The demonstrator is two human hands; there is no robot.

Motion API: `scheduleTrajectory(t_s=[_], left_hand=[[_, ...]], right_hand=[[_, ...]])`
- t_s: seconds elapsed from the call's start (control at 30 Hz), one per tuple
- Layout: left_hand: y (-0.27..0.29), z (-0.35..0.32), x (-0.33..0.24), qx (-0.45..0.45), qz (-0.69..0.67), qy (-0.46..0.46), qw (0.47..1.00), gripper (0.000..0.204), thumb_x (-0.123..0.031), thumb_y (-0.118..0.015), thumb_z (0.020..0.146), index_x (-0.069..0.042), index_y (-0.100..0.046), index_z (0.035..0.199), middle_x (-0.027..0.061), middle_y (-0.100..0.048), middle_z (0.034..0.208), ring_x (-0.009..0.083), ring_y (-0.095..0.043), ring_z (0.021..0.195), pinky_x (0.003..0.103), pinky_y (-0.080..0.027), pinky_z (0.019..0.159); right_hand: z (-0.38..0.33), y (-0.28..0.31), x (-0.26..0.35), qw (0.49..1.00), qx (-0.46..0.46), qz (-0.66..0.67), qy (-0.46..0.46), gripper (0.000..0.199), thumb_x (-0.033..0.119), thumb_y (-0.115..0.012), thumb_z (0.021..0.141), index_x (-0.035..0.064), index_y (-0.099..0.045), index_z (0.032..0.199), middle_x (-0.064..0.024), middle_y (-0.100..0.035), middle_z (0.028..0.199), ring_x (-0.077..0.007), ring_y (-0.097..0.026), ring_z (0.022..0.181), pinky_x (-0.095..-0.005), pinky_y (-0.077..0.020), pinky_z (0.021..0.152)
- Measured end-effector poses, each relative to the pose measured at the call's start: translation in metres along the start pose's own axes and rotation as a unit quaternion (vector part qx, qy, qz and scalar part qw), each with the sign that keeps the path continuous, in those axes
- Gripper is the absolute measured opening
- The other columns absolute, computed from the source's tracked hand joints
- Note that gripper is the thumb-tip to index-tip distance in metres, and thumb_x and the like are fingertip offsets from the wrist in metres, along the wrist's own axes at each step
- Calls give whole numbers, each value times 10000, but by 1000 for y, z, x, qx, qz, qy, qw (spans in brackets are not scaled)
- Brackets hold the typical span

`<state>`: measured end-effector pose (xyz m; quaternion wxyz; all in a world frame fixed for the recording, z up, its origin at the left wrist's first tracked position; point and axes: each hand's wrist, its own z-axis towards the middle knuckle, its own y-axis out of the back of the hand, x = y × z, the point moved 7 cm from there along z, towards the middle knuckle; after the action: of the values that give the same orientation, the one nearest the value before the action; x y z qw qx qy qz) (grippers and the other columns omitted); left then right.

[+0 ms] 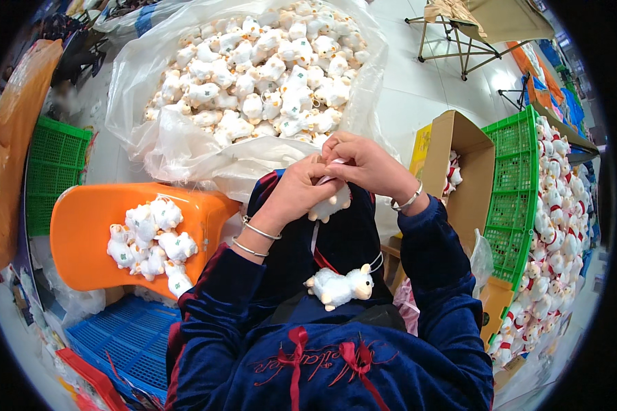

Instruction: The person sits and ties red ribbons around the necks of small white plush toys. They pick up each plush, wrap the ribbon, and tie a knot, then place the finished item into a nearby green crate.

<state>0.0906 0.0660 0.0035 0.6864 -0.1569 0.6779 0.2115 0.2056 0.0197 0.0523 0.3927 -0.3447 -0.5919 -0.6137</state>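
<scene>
Over my lap, my left hand [301,183] is closed around the upper part of a small white plush toy [332,205], whose lower body shows below the fingers. A thin white ribbon [329,178] runs between my hands. Close beside it, my right hand [367,164] pinches the ribbon at its upper end; the fingertips partly hide it. A second plush toy, a white sheep [339,286] with a cream face, lies on its side on my lap. A loop of thin white cord [378,262] shows by its head.
A large clear plastic bag [134,103] full of white plush toys lies ahead. Several more sit on an orange stool [82,236] at left, above a blue plastic crate [116,339]. At right stand a cardboard box [476,175] and a green crate [511,226] beside heaped toys with red trim.
</scene>
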Motion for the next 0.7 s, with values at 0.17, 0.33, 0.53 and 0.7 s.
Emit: scheduleTrajectory(t_s=[0.17,0.33,0.53,0.7], left_hand=[[3,-4,6,-66,65,61,994,182,-153,-707,910,-14,-755,1018,66,-660,913,157,-635,813,291,-508,758],[10,-27,2,-101,23,156,982,195,-185,-714,949,4,-741,991,13,-698,887,66,-618,770,234,-487,682],[7,-57,15,-131,-139,203,960,201,-176,-728,940,17,-740,995,-10,-676,805,25,-573,683,208,-461,585],[11,-39,11,-167,-18,127,978,179,-146,-728,926,16,-732,1003,-1,-648,864,49,-569,739,220,-471,669]], right_hand=[[-2,8,-3,985,-107,116,-67,142,136,-689,944,-3,-659,933,-72,-635,894,-161,-624,825,-300,-511,734],[-59,0,-5,955,-252,39,-151,181,147,-730,927,4,-620,930,-72,-627,807,-127,-608,739,-304,-511,667],[-69,-42,9,965,-245,17,-91,177,89,-758,881,-3,-631,963,-114,-609,923,-230,-657,812,-308,-533,746],[-57,-33,-12,965,-236,8,-118,193,132,-749,896,-26,-654,953,-133,-664,901,-199,-671,784,-307,-543,717]])
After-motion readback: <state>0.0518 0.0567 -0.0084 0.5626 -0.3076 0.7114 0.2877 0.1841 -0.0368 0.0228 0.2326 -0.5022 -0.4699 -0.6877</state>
